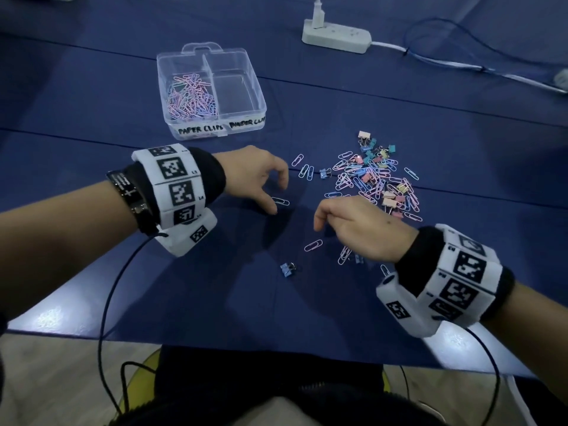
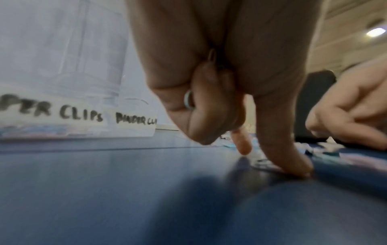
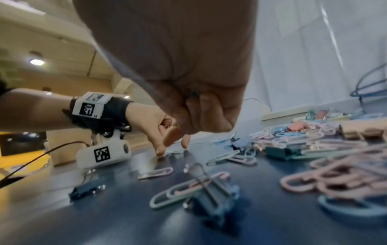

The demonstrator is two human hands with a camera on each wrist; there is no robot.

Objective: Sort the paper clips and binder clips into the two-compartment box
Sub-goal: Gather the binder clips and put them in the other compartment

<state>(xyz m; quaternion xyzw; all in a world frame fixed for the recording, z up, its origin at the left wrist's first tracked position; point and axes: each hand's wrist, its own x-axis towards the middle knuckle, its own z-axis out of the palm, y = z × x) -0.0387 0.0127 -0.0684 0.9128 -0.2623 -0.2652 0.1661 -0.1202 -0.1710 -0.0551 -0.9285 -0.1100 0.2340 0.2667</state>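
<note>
The clear two-compartment box (image 1: 258,118) stands at the back left; its left half, labelled PAPER CLIPS, holds several pastel paper clips (image 1: 192,98), and its right half, labelled BINDER CLIPS, has nothing in it. A mixed pile of paper clips and binder clips (image 1: 376,179) lies to the right. My left hand (image 1: 276,196) has its thumb on the table beside a blue paper clip (image 1: 280,201). In the left wrist view its curled fingers (image 2: 201,106) hold a blue paper clip (image 2: 188,101). My right hand (image 1: 319,222) hovers as a fist near the pile, gripping a small dark clip (image 3: 193,93).
Near me lie a pink paper clip (image 1: 313,245) and a blue binder clip (image 1: 287,269); another blue binder clip (image 1: 324,173) sits left of the pile. A white power strip (image 1: 336,36) and cables (image 1: 461,53) lie at the back. The table's front edge (image 1: 215,342) is close.
</note>
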